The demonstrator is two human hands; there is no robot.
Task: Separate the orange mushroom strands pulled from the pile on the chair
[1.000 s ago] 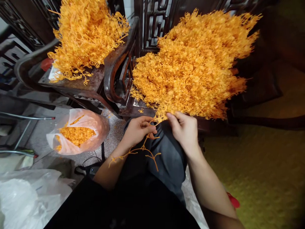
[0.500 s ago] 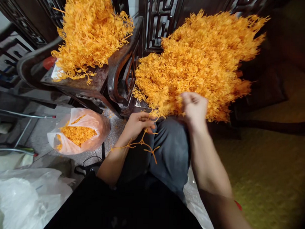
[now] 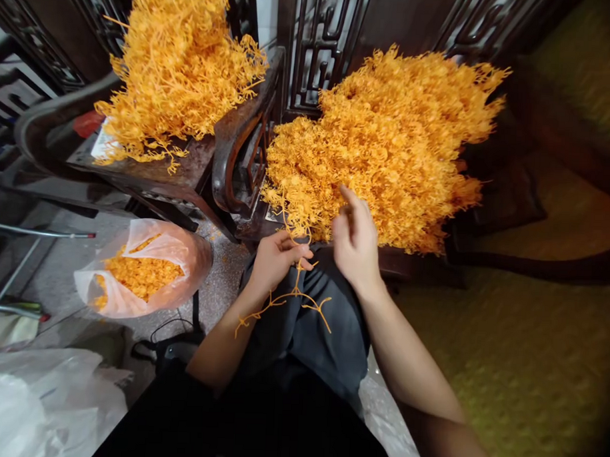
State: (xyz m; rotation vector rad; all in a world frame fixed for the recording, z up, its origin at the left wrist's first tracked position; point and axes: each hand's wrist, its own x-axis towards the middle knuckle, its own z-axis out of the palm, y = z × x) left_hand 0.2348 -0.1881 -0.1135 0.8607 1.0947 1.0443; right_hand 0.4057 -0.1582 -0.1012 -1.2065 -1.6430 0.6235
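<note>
Above my lap, my left hand (image 3: pixel 278 259) is closed in a pinch on a thin orange branched stem (image 3: pixel 297 293). Its bare forked end hangs below the fingers, while a thin loop of it shows above them. To the right, my right hand (image 3: pixel 358 247) has its index finger stretched out and its thumb apart, with nothing visible in it. This hand is at the front edge of a big heap of orange artificial sprigs (image 3: pixel 388 145), which lies on a dark wooden chair. Its lower fingers are partly hidden.
A second orange heap (image 3: pixel 175 70) rests on another carved wooden chair (image 3: pixel 197 161) at the upper left. On the floor, a pinkish plastic bag (image 3: pixel 197 255) holds small orange pieces (image 3: pixel 143 273). White plastic sheeting (image 3: pixel 54 393) lies at lower left, near a metal frame (image 3: pixel 18 272).
My right hand has moved left and slightly down, from the heap toward my left hand, and its fingers have opened out. My left hand still pinches the stem. The view has shifted slightly.
</note>
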